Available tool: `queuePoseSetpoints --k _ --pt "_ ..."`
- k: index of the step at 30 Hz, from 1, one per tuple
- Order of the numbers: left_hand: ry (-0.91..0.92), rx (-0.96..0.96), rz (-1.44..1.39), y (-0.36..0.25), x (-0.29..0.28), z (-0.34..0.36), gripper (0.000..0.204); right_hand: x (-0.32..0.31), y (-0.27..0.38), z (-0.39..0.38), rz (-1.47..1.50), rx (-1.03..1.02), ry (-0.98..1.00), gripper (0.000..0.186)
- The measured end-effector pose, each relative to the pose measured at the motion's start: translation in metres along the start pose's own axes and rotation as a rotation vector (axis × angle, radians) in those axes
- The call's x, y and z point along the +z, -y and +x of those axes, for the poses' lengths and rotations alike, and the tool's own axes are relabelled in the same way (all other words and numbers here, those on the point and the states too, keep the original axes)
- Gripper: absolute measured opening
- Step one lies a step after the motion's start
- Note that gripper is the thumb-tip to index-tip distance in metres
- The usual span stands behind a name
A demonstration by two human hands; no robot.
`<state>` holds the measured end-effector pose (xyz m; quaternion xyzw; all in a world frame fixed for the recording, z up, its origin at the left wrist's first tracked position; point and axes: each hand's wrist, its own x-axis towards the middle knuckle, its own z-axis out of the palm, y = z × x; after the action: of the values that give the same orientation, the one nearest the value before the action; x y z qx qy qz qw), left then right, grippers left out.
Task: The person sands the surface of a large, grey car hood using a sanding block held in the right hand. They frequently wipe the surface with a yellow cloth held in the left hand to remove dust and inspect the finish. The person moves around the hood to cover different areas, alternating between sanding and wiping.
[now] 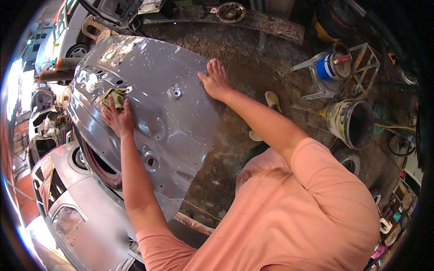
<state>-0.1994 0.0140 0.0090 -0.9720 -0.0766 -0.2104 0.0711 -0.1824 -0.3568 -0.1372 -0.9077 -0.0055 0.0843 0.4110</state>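
A large silver-grey car body panel [181, 122] lies in front of me, wet with scattered droplets and pierced by several holes. On its left part my left hand [118, 118] presses a crumpled olive-green cloth [115, 95] to the metal, with the cloth under and beyond the fingers. My right hand [216, 80] is at the panel's right edge, fingers stretched out and thumb apart, holding nothing. Whether its palm bears on the edge is hard to see.
To the right, a blue paint can [326, 67] sits on a pale plastic stool [312, 88]. A dirty bucket [350, 122] lies nearby on the stained floor [266, 63]. A silver car [74, 180] stands at the left. A long plank [271, 29] with a round metal disc lies at the far side.
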Motion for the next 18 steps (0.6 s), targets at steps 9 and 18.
queuePoseSetpoints --k 9,18 --pt "0.036 -0.059 0.015 0.006 -0.003 -0.012 0.079 -0.002 -0.020 -0.037 0.025 -0.109 0.070 0.079" --pt "0.029 -0.080 0.062 0.010 -0.007 -0.018 0.078 -0.008 0.004 -0.022 -0.054 -0.277 0.187 0.079"
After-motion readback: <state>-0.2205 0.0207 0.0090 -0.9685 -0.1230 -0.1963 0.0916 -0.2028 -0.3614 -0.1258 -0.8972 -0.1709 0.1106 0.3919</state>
